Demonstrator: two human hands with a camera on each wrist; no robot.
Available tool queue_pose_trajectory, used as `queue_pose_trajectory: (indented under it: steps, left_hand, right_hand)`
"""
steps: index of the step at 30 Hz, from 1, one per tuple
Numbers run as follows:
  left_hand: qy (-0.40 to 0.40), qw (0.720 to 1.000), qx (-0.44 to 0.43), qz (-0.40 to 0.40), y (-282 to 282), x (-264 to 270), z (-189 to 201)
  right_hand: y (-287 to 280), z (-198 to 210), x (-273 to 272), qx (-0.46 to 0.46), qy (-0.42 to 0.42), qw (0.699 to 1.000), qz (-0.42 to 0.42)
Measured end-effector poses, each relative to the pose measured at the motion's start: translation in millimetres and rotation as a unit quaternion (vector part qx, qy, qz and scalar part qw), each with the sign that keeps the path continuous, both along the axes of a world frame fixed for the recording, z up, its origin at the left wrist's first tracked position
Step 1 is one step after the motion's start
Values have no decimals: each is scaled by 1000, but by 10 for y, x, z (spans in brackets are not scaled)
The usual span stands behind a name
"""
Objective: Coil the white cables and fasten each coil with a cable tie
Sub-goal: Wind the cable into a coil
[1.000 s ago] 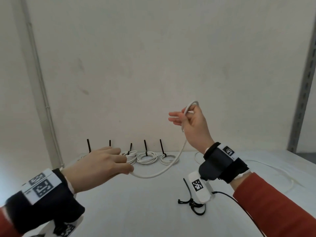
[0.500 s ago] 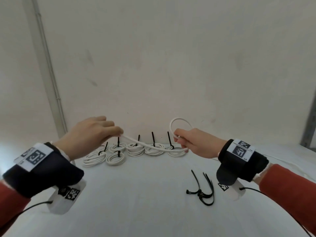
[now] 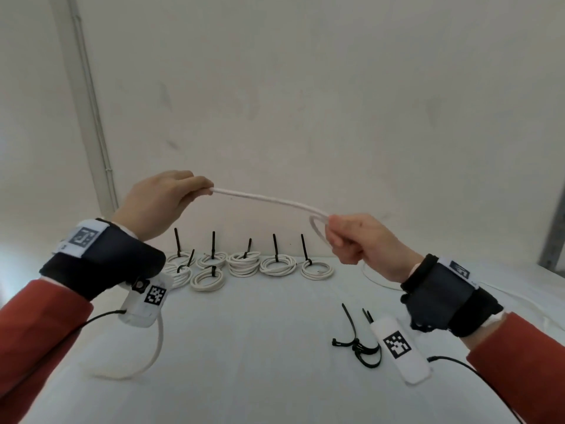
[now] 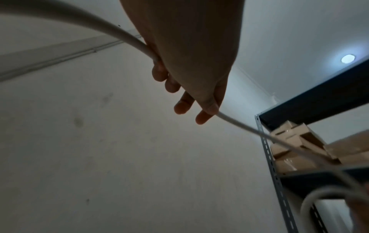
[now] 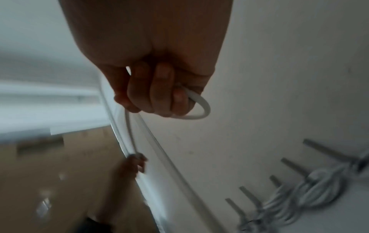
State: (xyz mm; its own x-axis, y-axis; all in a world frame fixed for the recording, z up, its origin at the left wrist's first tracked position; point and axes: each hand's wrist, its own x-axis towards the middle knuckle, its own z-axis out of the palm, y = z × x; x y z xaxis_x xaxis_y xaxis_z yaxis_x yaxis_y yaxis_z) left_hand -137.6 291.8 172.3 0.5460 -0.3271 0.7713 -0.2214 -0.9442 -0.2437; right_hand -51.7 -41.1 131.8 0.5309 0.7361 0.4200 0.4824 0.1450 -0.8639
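Observation:
A white cable [image 3: 269,199] stretches in the air between my two hands, well above the table. My left hand [image 3: 162,203] pinches it at the upper left, and the slack hangs down behind my wrist to a curve [image 3: 146,362] on the table. My right hand [image 3: 357,240] grips the other end with curled fingers, and a small loop [image 3: 315,228] sticks out of the fist. In the left wrist view the cable [image 4: 239,124] runs out from my thumb and fingers. The right wrist view shows the loop [image 5: 201,108] beside my curled fingers [image 5: 159,91].
Several finished white coils [image 3: 244,264] with upright black tie tails lie in rows at the back of the white table [image 3: 260,362]. A bunch of loose black cable ties [image 3: 357,347] lies at front right. More white cable [image 3: 376,278] trails right. A metal shelf [image 4: 289,157] holds boxes.
Both hands have risen. The left hand moved up and away from the right, and the cable between them has drawn out from a sagging curve into a nearly straight line.

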Motion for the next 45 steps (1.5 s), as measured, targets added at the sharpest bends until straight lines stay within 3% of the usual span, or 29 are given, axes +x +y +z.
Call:
queue_pose_trajectory:
  steps: [3,7,10,15,17,21,24,27,30,33,35,37,39,41,45]
  left_hand:
    - [11,1000,-4,22,-132,50,-113]
    - [21,999,-18,31,-407,76,-255]
    - [14,998,-16,55,-510,92,-383]
    - [63,991,29,113,-610,124,-606]
    - [81,990,41,111,-651,142,-684]
    - [75,988,102,86,-823,106,-746]
    - [62,987,142,41,-1006,43,-712]
    - [55,986,159,13,-1127,-28,-626]
    - [57,984,170,-19,-1153,-72,-540]
    - [57,978,193,-52,-1167,-122,-454]
    - [56,976,201,-56,-1188,-174,-359]
    - [46,975,210,-52,-1189,-222,-265]
    - [46,976,206,-50,-1158,-262,-188]
    - [46,977,202,-50,-1104,-266,-118]
    - [41,988,132,-68,-1085,-265,-40]
  right_hand:
    - [11,143,-117,117,160,975,98]
    - [40,290,-217,275,271,902,194]
    - [18,372,-200,380,284,855,211]
    - [-78,504,-117,483,274,809,192]
    - [-107,544,-84,508,268,800,172]
    - [-83,562,-6,519,243,814,99]
    - [-30,503,66,477,197,856,-5]
    - [46,421,91,348,52,923,-155]
    - [125,316,91,234,-53,947,-215]
    - [149,199,124,88,-214,938,-256]
    - [142,164,108,-31,-329,905,-267]
    - [143,151,74,-138,-393,873,-253]
    - [155,133,34,-215,-400,864,-215]
    - [151,104,-4,-229,-373,883,-171]
    - [119,103,-108,-113,-250,957,-95]
